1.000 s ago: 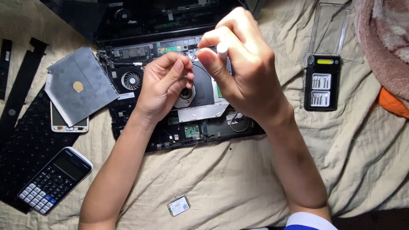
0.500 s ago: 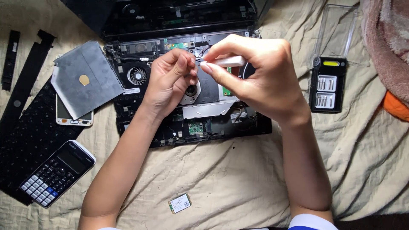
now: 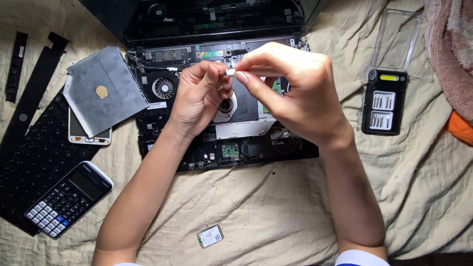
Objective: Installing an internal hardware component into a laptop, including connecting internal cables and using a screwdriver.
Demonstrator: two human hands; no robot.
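An opened laptop base (image 3: 162,88) with a fan, boards and an optical drive lies on a beige cloth. Both my hands hover over its middle. My right hand (image 3: 295,93) pinches a small silver screwdriver (image 3: 230,72) by its tip end, with the handle hidden in the palm. My left hand (image 3: 199,96) has its fingertips closed on the same silver tip from the left. The drive's round hub (image 3: 226,105) shows just below the two hands.
A grey metal cover (image 3: 103,91) lies on a white phone (image 3: 88,135) at the left, beside a black keyboard (image 3: 34,162), black trim strips (image 3: 29,74) and a calculator (image 3: 69,197). A bit case (image 3: 383,101) sits at the right. A small green card (image 3: 210,237) lies near me.
Both hands have stayed together over the laptop while the view shifted. The silver tip between the fingertips has turned more level, and the left fingers have closed on it.
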